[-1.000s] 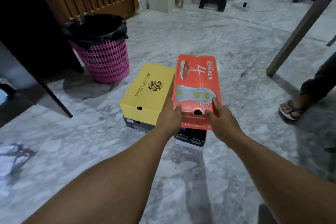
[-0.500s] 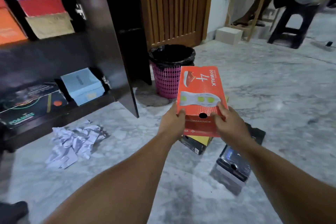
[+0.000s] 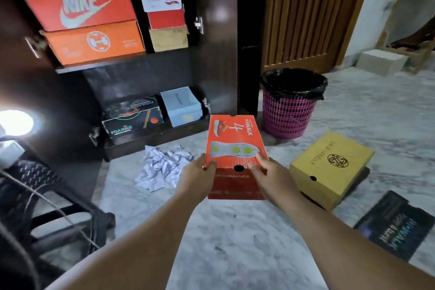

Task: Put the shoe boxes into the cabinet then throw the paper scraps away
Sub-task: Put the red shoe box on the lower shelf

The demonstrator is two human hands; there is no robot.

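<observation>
Clearly both the left hand [image 3: 197, 178] and right hand [image 3: 268, 175] grip the red box [image 3: 231, 148] short of the cabinet [image 3: 146, 73], where its lid could snag on the shelf edge.

On the lid of the red shoe box [image 3: 233, 146] we read "GOWALK" and a large "4"; its near end wall reads "PERFORMANCE", the first letters hidden. The upper orange box [image 3: 80, 8] in the cabinet says "NIKE" beside a swoosh. The black box [image 3: 131, 116] on the bottom shelf reads "FOAMIES". The yellow box [image 3: 329, 165] on the floor shows "LACE LYNELLE", blurred. The dark box [image 3: 395, 226] at the right carries lettering too blurred for us to read.
</observation>
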